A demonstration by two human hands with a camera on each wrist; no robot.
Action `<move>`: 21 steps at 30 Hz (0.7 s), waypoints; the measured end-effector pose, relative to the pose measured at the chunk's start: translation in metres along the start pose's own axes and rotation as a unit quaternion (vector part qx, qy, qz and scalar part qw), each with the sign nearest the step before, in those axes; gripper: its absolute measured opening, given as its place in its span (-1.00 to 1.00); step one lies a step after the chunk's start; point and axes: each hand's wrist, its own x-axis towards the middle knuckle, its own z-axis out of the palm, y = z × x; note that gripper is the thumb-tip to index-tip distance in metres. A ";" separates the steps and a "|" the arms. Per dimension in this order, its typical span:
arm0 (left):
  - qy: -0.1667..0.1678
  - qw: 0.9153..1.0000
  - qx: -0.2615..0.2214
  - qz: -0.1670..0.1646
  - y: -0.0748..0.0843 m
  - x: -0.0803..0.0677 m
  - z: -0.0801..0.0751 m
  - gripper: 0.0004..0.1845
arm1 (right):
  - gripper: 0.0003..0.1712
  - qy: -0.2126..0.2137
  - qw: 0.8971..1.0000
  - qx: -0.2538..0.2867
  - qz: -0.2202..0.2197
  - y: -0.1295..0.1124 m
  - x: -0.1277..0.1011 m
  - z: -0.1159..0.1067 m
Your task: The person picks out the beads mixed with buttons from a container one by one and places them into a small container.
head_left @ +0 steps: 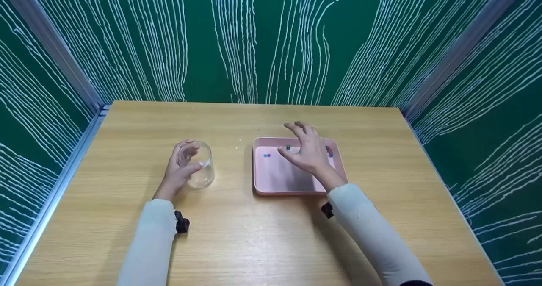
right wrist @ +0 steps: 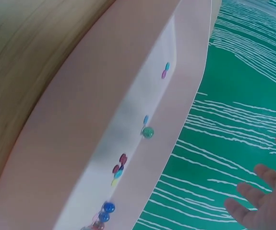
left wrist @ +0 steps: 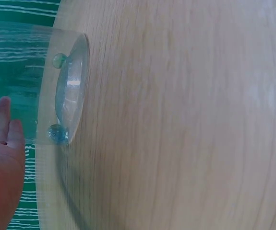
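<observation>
We're looking down on a wooden table (head_left: 262, 235), and our left hand (head_left: 180, 171) is wrapped around a clear glass cup (head_left: 197, 164) standing upright at about nine o'clock from the tray, fingers curled on its far side and thumb on the near side. From the left wrist view we spot two small greenish beads (left wrist: 57, 134) sitting at the cup's bottom. Over at three o'clock from the cup lies a pink tray (head_left: 271, 180), and our right hand (head_left: 307, 152) hovers above it with fingers spread and relaxed, holding nothing. A green bead (head_left: 288, 148) rests near the tray's far wall, just by the fingertips, with a blue and pink pair (head_left: 266, 155) at ten o'clock in the tray. More coloured beads (right wrist: 117, 171) line that far wall.
</observation>
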 end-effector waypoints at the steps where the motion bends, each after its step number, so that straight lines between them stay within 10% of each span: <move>1: 0.001 1.000 -0.003 0.001 0.000 0.000 0.000 -0.23 | -0.22 0.001 1.000 -0.002 0.001 0.001 -0.001 -0.001; 21: -0.003 1.000 0.011 -0.011 0.002 0.000 0.001 -0.22 | -0.30 0.026 1.000 -0.009 0.016 0.031 -0.016 -0.018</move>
